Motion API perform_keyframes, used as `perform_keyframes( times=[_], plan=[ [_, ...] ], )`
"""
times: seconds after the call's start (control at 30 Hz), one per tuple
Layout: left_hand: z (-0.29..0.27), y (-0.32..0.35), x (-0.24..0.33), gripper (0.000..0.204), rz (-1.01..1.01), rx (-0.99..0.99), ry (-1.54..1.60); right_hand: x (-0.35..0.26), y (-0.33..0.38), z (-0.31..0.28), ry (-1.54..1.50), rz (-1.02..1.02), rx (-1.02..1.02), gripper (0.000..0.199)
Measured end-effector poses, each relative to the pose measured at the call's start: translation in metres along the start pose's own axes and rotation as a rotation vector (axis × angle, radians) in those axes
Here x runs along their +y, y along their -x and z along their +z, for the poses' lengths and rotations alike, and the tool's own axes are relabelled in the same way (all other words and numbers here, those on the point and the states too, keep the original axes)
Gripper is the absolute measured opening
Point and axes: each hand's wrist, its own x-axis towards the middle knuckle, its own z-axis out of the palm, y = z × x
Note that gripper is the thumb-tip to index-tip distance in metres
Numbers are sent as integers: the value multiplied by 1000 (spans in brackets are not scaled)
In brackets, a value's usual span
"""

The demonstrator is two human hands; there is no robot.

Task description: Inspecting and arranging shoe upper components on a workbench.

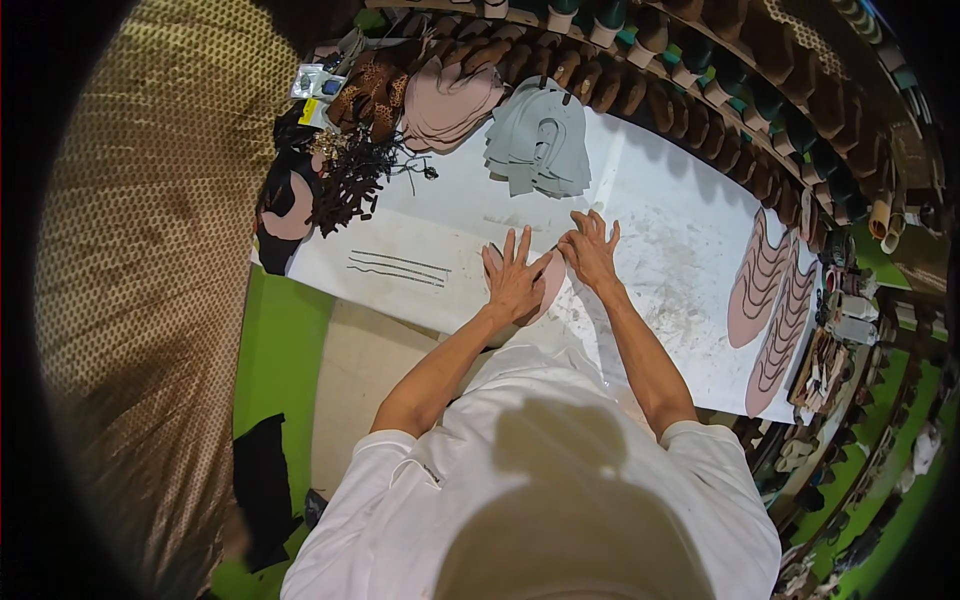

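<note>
Both hands are pressing the pink leather piece (545, 290) flat on the counter (660, 240): left hand (515, 280) lying on it, right hand (592, 250) at its far-right edge, fingers spread apart.

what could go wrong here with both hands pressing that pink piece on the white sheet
The left hand and right hand lie flat on the pink piece, which could slip or crease on the white sheet. The sheet looks smudged there, so the piece may pick up marks.
</note>
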Motion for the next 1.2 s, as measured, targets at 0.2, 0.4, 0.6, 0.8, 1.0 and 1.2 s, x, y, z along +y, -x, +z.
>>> perform_keyframes(
  times=[0.2,0.4,0.6,0.8,1.0,1.2],
  plan=[
    [2,-4,-1,59,-22,-7,20,-3,-2,-3,9,32,-35,15],
    [3,-7,-5,58,-7,-2,-51,-5,-2,-6,40,49,-74,19],
    [4,-8,-2,58,8,7,-48,-5,-3,-2,12,49,10,15],
    [4,-7,-1,61,-18,-29,0,-11,-5,-4,41,143,-21,14],
    [0,-8,7,66,-26,-19,47,-4,2,-3,-96,189,115,18],
    [-2,-1,7,68,-72,85,119,-16,31,-14,-5,51,188,24]
  ],
)
